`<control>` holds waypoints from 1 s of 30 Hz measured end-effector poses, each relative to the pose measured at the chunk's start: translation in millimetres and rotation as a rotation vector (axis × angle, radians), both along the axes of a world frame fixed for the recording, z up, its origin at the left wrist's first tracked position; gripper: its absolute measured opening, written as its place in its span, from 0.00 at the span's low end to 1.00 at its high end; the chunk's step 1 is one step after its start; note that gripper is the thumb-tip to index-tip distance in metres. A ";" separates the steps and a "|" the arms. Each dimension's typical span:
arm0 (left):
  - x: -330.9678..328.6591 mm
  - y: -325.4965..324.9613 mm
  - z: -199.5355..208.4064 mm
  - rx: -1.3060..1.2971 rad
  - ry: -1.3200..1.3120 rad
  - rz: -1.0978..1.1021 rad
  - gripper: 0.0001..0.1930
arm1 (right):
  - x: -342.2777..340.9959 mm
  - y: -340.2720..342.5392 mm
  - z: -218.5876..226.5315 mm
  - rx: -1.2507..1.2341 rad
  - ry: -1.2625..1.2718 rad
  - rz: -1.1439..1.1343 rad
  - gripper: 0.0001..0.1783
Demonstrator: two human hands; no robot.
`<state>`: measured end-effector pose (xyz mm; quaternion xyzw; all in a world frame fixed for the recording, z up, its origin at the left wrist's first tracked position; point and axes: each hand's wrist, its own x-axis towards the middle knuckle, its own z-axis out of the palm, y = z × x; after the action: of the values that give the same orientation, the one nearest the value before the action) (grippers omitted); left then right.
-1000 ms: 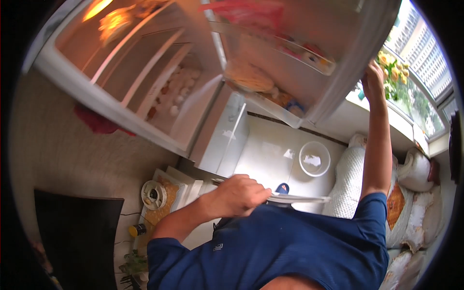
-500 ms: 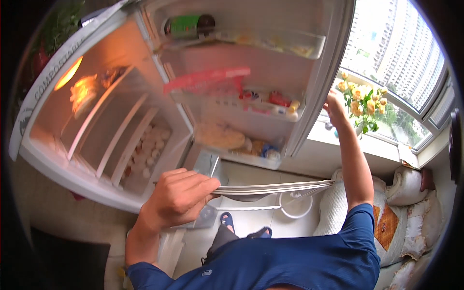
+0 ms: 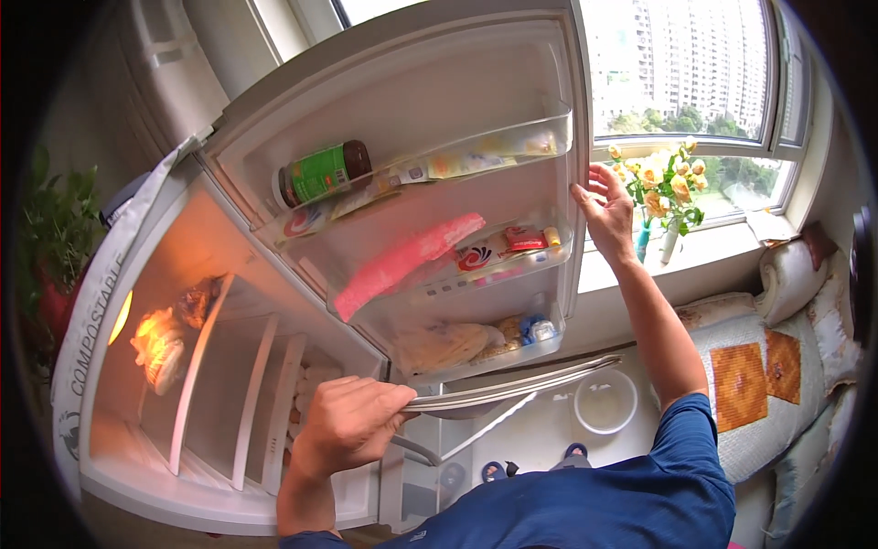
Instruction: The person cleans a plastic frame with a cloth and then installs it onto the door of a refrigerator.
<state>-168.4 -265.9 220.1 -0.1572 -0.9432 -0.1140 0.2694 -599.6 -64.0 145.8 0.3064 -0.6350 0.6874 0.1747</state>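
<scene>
The refrigerator door [image 3: 457, 69] stands wide open, its inner shelves facing me. My right hand [image 3: 606, 215] is at its free edge, thumb on the inner side and fingers curled round the rim. My left hand [image 3: 352, 421] grips the near end of a flat, pale panel [image 3: 512, 384] with layered edges. The panel is seen nearly edge-on and stretches rightward below the door. Its exact kind I cannot make out. On the door shelves lie a green-labelled jar [image 3: 320, 174], a pink strip-shaped pack [image 3: 407, 261], and bagged items [image 3: 448, 343] at the bottom.
Left of me is the lit refrigerator interior [image 3: 233, 384], with shelves and a yellowish bundle [image 3: 157, 343]. A white round tub [image 3: 605, 403] rests on the floor. To the right are a covered sofa [image 3: 695, 329] and, at the window, yellow flowers [image 3: 663, 178] in vases.
My view has turned, bringing the whole door into the picture. My right hand stays at the door's edge, now with clearer finger contact. The left hand keeps hold of the panel.
</scene>
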 end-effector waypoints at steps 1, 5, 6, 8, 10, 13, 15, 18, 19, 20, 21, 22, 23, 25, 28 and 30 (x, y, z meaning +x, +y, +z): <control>-2.8 0.5 1.2 -0.002 0.009 0.004 0.19 | -4.1 -1.2 3.2 -0.021 -0.004 -0.022 0.25; -4.6 6.2 9.2 0.029 0.012 0.078 0.18 | -22.9 -7.2 4.3 -0.028 -0.007 0.001 0.23; -5.0 8.1 12.8 0.032 0.010 0.105 0.18 | -25.7 -8.7 6.0 -0.010 0.005 0.003 0.23; -7.9 16.4 18.4 0.043 0.063 0.123 0.15 | -30.3 -6.8 9.0 0.026 0.020 0.041 0.25; -10.0 21.7 25.8 0.034 0.077 0.158 0.15 | -21.5 3.6 12.6 0.014 0.084 0.029 0.22; -3.7 30.9 36.6 0.047 0.089 0.241 0.15 | -16.5 26.8 0.6 0.014 0.007 0.325 0.20; 2.8 36.4 41.2 0.061 0.111 0.295 0.15 | -8.0 49.0 -6.3 0.168 -0.006 0.598 0.24; 2.4 44.0 47.6 0.052 0.129 0.346 0.14 | 9.0 78.1 -23.7 0.273 -0.106 1.169 0.31; 2.6 47.5 51.4 0.055 0.123 0.367 0.14 | 17.8 86.1 -21.1 0.342 -0.075 1.189 0.32; 2.6 49.6 54.2 0.073 0.113 0.379 0.14 | 25.0 93.6 -21.1 0.413 -0.044 1.195 0.34; 1.6 50.1 54.9 0.069 0.150 0.371 0.13 | 24.8 96.6 -28.9 0.442 -0.177 1.209 0.33; -0.5 47.9 53.6 0.069 0.184 0.351 0.12 | 24.2 102.8 -35.2 0.472 -0.317 1.206 0.33; 0.1 46.5 53.9 0.068 0.180 0.357 0.12 | 25.0 103.9 -38.8 0.483 -0.271 1.097 0.27; -1.4 46.3 54.8 0.066 0.189 0.363 0.12 | 30.3 99.7 -38.9 0.352 -0.268 1.074 0.24; 3.6 45.1 58.7 0.043 0.143 0.406 0.12 | 29.5 96.7 -33.8 0.284 -0.231 1.025 0.19; 6.1 42.6 62.3 -0.054 0.135 0.450 0.12 | 26.4 97.8 -26.5 0.213 -0.251 1.008 0.15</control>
<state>-162.3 -223.3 282.3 0.0427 -0.9370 -0.0152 0.3463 -573.2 33.8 119.3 0.5051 -0.4911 0.6491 -0.2869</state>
